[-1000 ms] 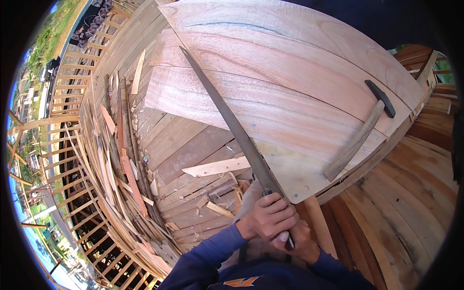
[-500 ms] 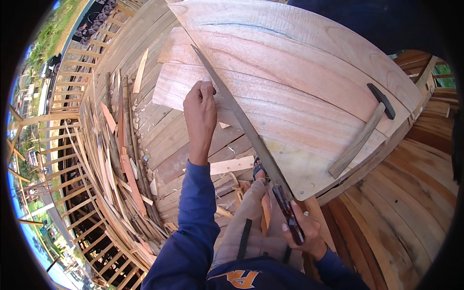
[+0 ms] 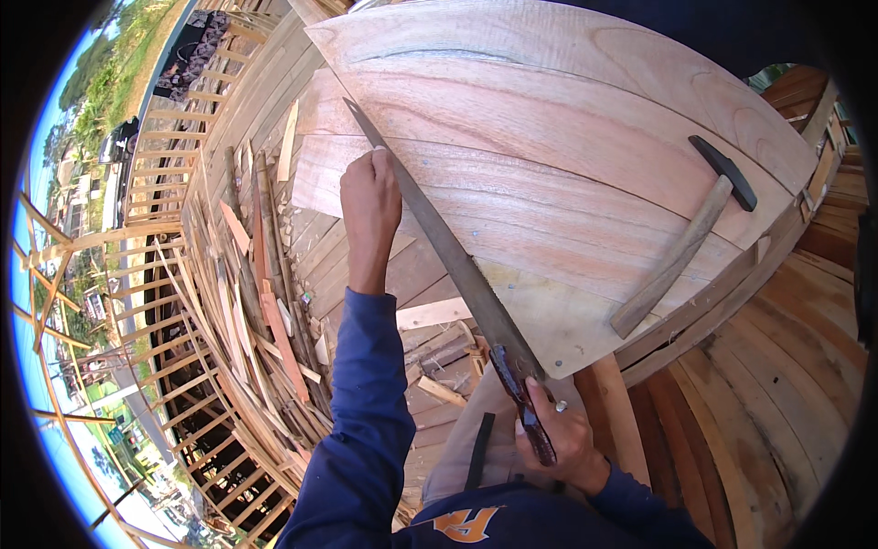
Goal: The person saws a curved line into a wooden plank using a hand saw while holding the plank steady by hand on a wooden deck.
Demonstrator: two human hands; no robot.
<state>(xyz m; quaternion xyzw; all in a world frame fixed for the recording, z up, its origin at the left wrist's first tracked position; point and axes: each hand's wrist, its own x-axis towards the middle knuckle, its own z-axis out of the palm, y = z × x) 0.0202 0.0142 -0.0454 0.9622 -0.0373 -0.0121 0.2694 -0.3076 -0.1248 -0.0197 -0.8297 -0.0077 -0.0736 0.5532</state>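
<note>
A long handsaw [image 3: 444, 247] lies slantwise across the pale wooden panel [image 3: 549, 174], its narrow tip pointing away from me. My right hand [image 3: 562, 435] is closed around the saw's dark handle [image 3: 519, 393], just off the panel's near corner. My left hand [image 3: 370, 201] is curled over the panel's left part, knuckles up against the blade near its tip. What its fingers hold is hidden. On the panel's right side rests a hammer [image 3: 672, 252] with a black head and a wooden handle.
Loose strips and poles [image 3: 261, 293] are heaped along the slatted railing [image 3: 174, 339] on the left. Curved planking [image 3: 768, 393] drops away at the right. Offcuts lie on the plank floor [image 3: 320, 256] below. A dark shape [image 3: 677, 32] borders the panel's far side.
The saw has been drawn back toward me and slightly left with my right hand. My left hand's raised thumb is now tucked in, and the hand sits against the blade. The view has shifted slightly.
</note>
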